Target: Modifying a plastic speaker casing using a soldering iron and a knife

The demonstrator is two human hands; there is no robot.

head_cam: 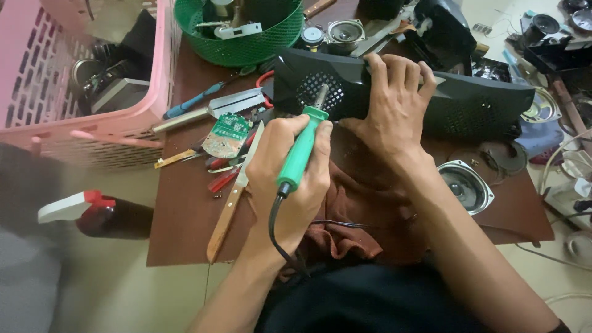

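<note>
Head view: at centre frame the left hand [290, 179] is curled tight around a soldering iron [302, 148] with a smooth green plastic handle, its metal shaft angled up toward the round perforated grille of a black plastic speaker housing [475, 105]. A black cord runs from the handle's base down past the wrist. The right hand [394, 111] lies spread over the top edge of the housing, fingers bent over it and pressing it down; the housing is long, matte and slightly curved, and stretches across the upper middle to the right of the frame.

Both rest over a brown desk [185, 216] with a rumpled rust-coloured cloth [351, 203] under the wrists. Left of the iron lie a wooden-handled knife [231, 203], a small green circuit board [227, 135], red-handled pliers [222, 176] and a blue-handled screwdriver [194, 102]. A green mesh basket [246, 46] sits at upper centre, a pink slotted plastic crate [92, 92] at upper left. A bare speaker cone with a shiny metal rim [465, 185] lies at right, and a dark spray bottle [98, 216] at lower left.
</note>
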